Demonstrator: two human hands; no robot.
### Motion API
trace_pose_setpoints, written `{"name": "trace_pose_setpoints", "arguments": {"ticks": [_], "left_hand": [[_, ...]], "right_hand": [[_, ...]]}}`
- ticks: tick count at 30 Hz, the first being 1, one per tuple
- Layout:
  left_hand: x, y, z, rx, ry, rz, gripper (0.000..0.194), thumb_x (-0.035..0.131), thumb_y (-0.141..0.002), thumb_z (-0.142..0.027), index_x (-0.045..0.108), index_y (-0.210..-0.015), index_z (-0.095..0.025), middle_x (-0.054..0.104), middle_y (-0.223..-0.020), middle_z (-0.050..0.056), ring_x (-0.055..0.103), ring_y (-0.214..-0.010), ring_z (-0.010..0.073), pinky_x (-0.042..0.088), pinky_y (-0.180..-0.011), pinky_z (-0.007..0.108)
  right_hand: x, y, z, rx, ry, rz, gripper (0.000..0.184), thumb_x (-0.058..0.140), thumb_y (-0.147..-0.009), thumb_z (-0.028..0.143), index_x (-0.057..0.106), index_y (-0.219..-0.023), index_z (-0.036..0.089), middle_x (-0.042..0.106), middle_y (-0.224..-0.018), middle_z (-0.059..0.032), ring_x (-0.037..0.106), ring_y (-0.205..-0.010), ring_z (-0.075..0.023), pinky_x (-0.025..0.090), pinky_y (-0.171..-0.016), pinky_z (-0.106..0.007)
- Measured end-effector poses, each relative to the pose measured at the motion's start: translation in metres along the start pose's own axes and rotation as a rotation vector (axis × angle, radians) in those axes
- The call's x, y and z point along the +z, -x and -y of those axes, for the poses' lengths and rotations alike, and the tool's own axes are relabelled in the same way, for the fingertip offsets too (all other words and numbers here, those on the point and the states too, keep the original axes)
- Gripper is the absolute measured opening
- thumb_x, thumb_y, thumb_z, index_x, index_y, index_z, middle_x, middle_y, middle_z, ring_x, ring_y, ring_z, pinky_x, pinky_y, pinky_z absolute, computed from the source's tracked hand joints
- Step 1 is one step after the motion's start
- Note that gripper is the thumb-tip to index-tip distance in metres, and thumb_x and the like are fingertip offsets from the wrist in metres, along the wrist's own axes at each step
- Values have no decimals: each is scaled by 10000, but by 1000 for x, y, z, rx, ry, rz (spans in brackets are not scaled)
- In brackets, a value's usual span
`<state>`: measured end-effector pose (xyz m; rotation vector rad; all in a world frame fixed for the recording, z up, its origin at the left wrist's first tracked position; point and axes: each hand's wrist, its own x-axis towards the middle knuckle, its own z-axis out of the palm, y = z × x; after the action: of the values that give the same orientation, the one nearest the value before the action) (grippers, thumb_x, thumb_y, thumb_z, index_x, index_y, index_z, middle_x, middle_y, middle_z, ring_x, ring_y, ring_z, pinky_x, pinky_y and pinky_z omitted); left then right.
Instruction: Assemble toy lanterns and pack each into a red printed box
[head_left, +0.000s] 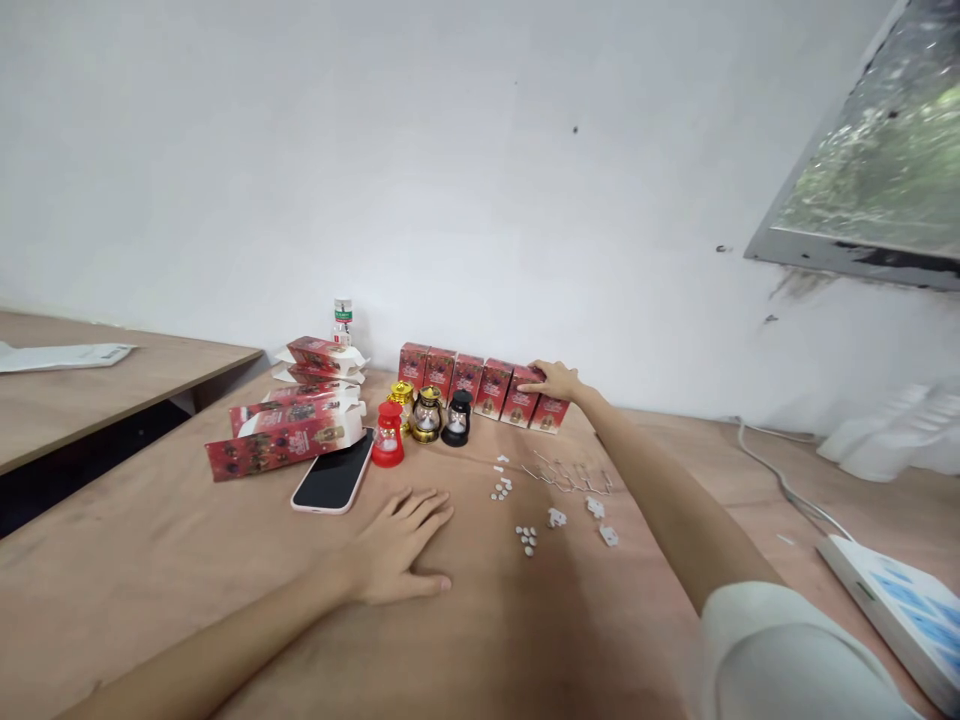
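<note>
My left hand [397, 545] lies flat on the brown table [150, 560], fingers spread, holding nothing, just below a phone [334, 475]. My right hand [555, 380] reaches far forward and rests on top of the right end of a row of small red boxes [480, 385] standing along the wall; its fingers curl over one box. In front of the row stand small toy lanterns: a red lantern [388, 435], a gold lantern [427, 413] and a black lantern [457, 418].
Flattened red cartons [289, 435] are stacked at the left with a small bottle [343, 318] behind them. Tiny white parts [527, 538] and wire hooks [570, 475] lie scattered mid-table. A white box [900, 610] and a cable [780, 480] sit at right; a second table [90, 385] stands at left.
</note>
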<state>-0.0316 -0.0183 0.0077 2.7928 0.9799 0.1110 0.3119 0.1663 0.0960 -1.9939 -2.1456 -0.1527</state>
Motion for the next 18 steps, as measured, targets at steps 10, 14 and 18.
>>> {"name": "trace_pose_setpoints", "arguments": {"ticks": [10, 14, 18], "left_hand": [[-2, 1, 0, -1, -6, 15, 807, 456, -810, -625, 282, -1418, -124, 253, -1492, 165, 220, -1378, 322, 178, -1110, 536], [2, 0, 2, 12, 8, -14, 795, 458, -805, -631, 292, -1415, -148, 281, -1481, 162, 239, -1370, 330, 198, -1098, 548], [4, 0, 2, 23, 17, -39, 798, 472, -796, -633, 310, -1408, -147, 299, -1471, 171, 260, -1357, 347, 218, -1081, 568]], "right_hand": [[-6, -16, 16, -66, 26, 7, 707, 459, -752, 720, 431, -1289, 260, 516, -1317, -110, 440, -1214, -354, 335, -956, -593], [-1, -28, 32, -118, 38, 11, 779, 477, -761, 704, 370, -1327, 179, 479, -1333, -166, 442, -1218, -326, 348, -988, -495], [8, -33, 42, -151, 49, 12, 702, 504, -755, 696, 459, -1210, 165, 540, -1230, -176, 518, -1110, -309, 413, -908, -407]]}}
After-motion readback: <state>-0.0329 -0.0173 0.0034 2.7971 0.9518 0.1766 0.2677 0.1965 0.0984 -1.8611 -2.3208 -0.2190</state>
